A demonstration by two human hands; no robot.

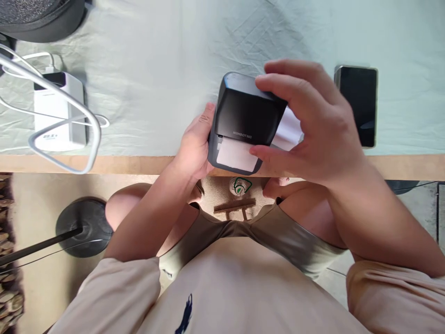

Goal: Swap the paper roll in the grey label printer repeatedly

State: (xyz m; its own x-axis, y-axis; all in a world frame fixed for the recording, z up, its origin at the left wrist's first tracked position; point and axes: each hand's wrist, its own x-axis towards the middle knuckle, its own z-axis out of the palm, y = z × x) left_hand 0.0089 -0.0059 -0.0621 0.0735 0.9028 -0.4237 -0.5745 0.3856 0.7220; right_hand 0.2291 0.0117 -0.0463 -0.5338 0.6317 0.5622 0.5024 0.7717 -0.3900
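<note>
A black label printer with NIIMBOT lettering is held above the table's front edge, slightly tilted. White label paper lies across its front, under the dark lid. My left hand wraps the printer's left side, its fingers mostly hidden beneath. On the other side, my right hand spans the printer: the fingertips meet its upper right corner and the thumb rests at the right edge of the label paper. Something white, partly hidden, shows between my right hand and the printer.
A pale green cloth covers the table, with a wooden front edge. At left stands a white power bank-like box with looping white cables. A black phone lies at right. A dark rounded case occupies the far left corner.
</note>
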